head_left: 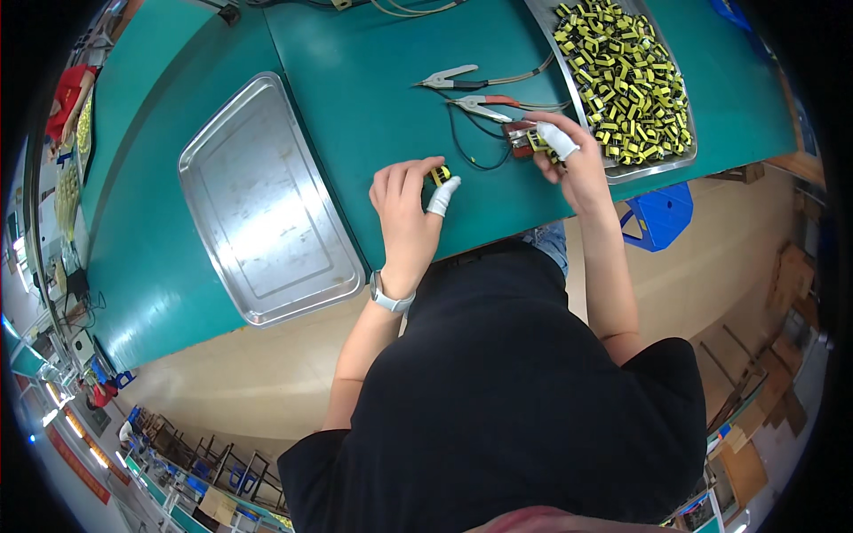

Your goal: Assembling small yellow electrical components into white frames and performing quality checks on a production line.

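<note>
My left hand (406, 206), with a white cover on its thumb, pinches a small yellow-and-black transformer (441, 175) above the green table. Farther right, my right hand (582, 171), its thumb also covered in white, is closed around another yellow-and-black transformer (537, 140). That one is at a small reddish block with metal contacts (517, 139); whether it touches the contacts I cannot tell. Beyond the block lie two metal clips with wires, a dark-sleeved clip (451, 80) and an orange-sleeved clip (480, 107). My fingers partly hide both transformers.
A bare metal tray (267, 213) lies on the left of the green table (355, 89). Another metal tray (653, 169), heaped with similar transformers (626, 84), stands at the right. A blue stool (665, 218) is below the table's right edge.
</note>
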Demonstrator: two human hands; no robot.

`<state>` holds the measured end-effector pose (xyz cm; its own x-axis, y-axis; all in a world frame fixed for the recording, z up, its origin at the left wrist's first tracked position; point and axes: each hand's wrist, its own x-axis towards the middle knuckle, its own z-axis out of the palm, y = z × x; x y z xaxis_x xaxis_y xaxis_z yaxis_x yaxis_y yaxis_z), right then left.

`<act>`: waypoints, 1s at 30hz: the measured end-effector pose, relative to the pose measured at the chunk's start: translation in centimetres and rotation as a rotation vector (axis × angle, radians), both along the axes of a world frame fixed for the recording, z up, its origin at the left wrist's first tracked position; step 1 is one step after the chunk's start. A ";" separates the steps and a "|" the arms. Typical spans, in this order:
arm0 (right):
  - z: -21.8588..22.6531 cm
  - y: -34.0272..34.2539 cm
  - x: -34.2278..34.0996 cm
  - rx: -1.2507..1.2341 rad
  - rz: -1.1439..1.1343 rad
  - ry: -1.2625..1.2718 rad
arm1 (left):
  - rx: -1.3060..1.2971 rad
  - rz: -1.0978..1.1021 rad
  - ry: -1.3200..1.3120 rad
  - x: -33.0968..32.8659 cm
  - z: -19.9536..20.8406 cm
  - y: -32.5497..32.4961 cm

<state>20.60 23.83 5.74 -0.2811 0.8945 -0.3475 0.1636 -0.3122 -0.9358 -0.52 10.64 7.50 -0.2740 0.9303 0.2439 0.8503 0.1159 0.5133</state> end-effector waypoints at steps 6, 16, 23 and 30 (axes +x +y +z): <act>0.3 -2.7 -2.5 -0.544 0.282 0.847 | 0.089 -0.104 -0.316 0.8 2.4 0.2; 0.9 -4.3 -4.2 -0.373 0.205 0.533 | 0.065 -0.136 -0.192 0.4 2.0 -0.4; 0.7 0.2 -1.1 0.067 -0.026 -0.078 | -0.102 0.111 0.071 -0.7 0.3 -3.2; -0.3 -0.2 -0.7 0.255 -0.008 -0.187 | -0.071 0.102 0.009 -0.7 -0.6 -2.3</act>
